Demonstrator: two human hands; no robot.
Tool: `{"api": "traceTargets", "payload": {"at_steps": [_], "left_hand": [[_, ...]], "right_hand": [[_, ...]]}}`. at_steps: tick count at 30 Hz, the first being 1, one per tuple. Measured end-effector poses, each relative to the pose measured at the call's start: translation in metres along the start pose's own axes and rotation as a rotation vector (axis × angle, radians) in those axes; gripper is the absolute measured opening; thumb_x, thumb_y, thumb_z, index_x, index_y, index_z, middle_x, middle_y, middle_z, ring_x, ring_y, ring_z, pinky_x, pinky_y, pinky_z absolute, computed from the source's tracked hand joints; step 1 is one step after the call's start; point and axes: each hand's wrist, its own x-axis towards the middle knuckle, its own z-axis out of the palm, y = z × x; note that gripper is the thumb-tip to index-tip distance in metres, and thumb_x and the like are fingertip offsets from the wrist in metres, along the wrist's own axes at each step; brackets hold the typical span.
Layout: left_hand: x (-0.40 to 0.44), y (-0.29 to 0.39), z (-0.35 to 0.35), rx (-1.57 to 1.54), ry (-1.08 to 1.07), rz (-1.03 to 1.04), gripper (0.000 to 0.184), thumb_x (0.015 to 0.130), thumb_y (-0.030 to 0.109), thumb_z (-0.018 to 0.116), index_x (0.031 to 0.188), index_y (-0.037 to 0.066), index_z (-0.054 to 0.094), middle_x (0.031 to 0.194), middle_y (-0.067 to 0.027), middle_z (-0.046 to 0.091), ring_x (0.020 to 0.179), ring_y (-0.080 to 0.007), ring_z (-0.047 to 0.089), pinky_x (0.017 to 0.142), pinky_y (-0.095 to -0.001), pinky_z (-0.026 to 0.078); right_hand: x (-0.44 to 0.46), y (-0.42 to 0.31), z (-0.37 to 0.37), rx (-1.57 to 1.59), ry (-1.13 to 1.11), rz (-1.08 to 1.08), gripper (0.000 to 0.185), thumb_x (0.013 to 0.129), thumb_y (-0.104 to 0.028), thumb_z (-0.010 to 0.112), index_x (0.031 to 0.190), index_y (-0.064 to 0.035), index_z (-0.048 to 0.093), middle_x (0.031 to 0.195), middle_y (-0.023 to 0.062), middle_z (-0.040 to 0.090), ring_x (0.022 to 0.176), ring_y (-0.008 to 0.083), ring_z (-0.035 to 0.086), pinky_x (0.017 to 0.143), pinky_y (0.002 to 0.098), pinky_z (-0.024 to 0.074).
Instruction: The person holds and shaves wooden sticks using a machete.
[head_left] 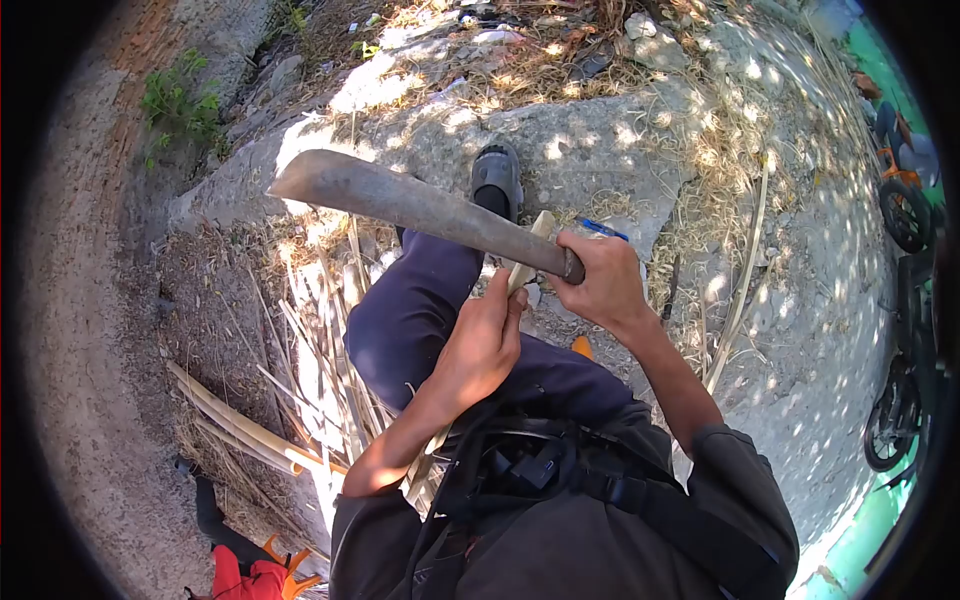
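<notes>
Outdoors, left hand [474,345] clamped on pale strip [543,223], right hand [606,283] clasping machete [400,200] across it

We are outdoors, in what looks like a rough yard: sun-dappled ground [800,330], a leafy weed [185,100], spoked wheels [906,216] at right.
</notes>
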Motion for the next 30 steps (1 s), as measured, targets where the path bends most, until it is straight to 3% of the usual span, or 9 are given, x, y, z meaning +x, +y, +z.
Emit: {"api": "traceTargets", "payload": {"at_steps": [1, 4, 7, 15, 17, 20, 23, 25, 30], "left_hand": [[0.0, -0.002, 0.004, 0.04, 0.037, 0.026, 0.017, 0.108, 0.004, 0.049, 0.121, -0.007, 0.049, 0.072, -0.0259, 0.057, 0.062, -0.0457, 0.056, 0.059, -0.0465, 0.043], [-0.005, -0.006, 0.011, 0.107, 0.131, 0.14, 0.013, 0.107, 0.003, 0.051, 0.116, -0.006, 0.047, 0.074, -0.0316, 0.059, 0.071, -0.0534, 0.06, 0.059, -0.0524, 0.043], [-0.006, -0.002, 0.009, 0.198, 0.086, 0.038, 0.014, 0.107, 0.003, 0.053, 0.115, -0.006, 0.045, 0.072, -0.0326, 0.059, 0.072, -0.054, 0.061, 0.059, -0.0563, 0.043], [-0.015, 0.005, 0.016, 0.264, 0.125, 0.035, 0.012, 0.107, 0.003, 0.051, 0.11, -0.003, 0.042, 0.068, -0.0308, 0.056, 0.073, -0.0549, 0.061, 0.06, -0.0589, 0.042], [-0.013, 0.005, 0.015, 0.247, 0.151, 0.075, 0.011, 0.107, 0.004, 0.051, 0.108, -0.003, 0.042, 0.068, -0.0307, 0.056, 0.073, -0.0549, 0.06, 0.061, -0.0591, 0.042], [-0.006, 0.007, 0.014, 0.261, 0.117, 0.096, 0.013, 0.105, 0.002, 0.053, 0.111, -0.003, 0.042, 0.069, -0.0299, 0.059, 0.068, -0.0528, 0.062, 0.057, -0.0593, 0.044], [-0.004, 0.012, 0.012, 0.259, 0.077, 0.026, 0.013, 0.105, 0.001, 0.052, 0.11, -0.002, 0.041, 0.069, -0.03, 0.06, 0.067, -0.0525, 0.062, 0.057, -0.0599, 0.044], [-0.004, 0.015, 0.013, 0.258, 0.079, -0.018, 0.013, 0.107, 0.005, 0.05, 0.108, -0.003, 0.04, 0.078, -0.0333, 0.059, 0.076, -0.0555, 0.062, 0.061, -0.0607, 0.042], [-0.007, 0.005, 0.022, 0.347, 0.091, -0.028, 0.012, 0.107, 0.005, 0.05, 0.111, -0.002, 0.041, 0.076, -0.0322, 0.062, 0.075, -0.0551, 0.063, 0.062, -0.0623, 0.045]], "right_hand": [[-0.002, -0.003, 0.001, -0.018, 0.012, -0.045, 0.024, 0.075, -0.021, 0.081, 0.091, -0.0094, 0.068, 0.068, 0.0141, 0.067, 0.066, 0.0371, 0.07, 0.06, 0.047, 0.0521], [0.003, -0.002, -0.001, -0.046, 0.031, -0.08, 0.024, 0.073, -0.02, 0.081, 0.09, -0.008, 0.068, 0.067, 0.0151, 0.065, 0.066, 0.0379, 0.069, 0.059, 0.0458, 0.0511], [0.002, 0.0, 0.004, -0.05, 0.023, -0.046, 0.024, 0.073, -0.02, 0.081, 0.091, -0.0079, 0.069, 0.067, 0.0151, 0.065, 0.066, 0.0379, 0.069, 0.059, 0.0453, 0.0514], [0.008, 0.007, -0.004, -0.064, 0.071, -0.004, 0.022, 0.075, -0.017, 0.081, 0.092, -0.0068, 0.07, 0.068, 0.0165, 0.066, 0.066, 0.0393, 0.069, 0.059, 0.0459, 0.0518], [0.014, 0.011, -0.009, 0.068, 0.031, 0.172, 0.023, 0.075, -0.016, 0.082, 0.092, -0.0062, 0.07, 0.067, 0.0171, 0.065, 0.066, 0.04, 0.068, 0.059, 0.0458, 0.0507], [0.004, -0.001, -0.013, 0.066, 0.038, 0.007, 0.022, 0.075, -0.014, 0.082, 0.091, -0.006, 0.069, 0.066, 0.0177, 0.063, 0.066, 0.0404, 0.068, 0.058, 0.045, 0.0498], [-0.003, -0.006, -0.015, 0.017, -0.02, 0.019, 0.022, 0.075, -0.014, 0.082, 0.091, -0.0058, 0.069, 0.065, 0.0178, 0.062, 0.066, 0.0403, 0.067, 0.057, 0.0439, 0.0497], [-0.003, -0.004, -0.015, 0.001, -0.015, -0.002, 0.022, 0.075, -0.014, 0.082, 0.09, -0.006, 0.069, 0.066, 0.0178, 0.063, 0.066, 0.0402, 0.067, 0.058, 0.0441, 0.0499], [0.0, 0.001, -0.014, 0.022, -0.001, 0.054, 0.022, 0.074, -0.015, 0.082, 0.09, -0.0059, 0.069, 0.067, 0.0181, 0.064, 0.065, 0.0397, 0.068, 0.06, 0.0453, 0.0508]]}}
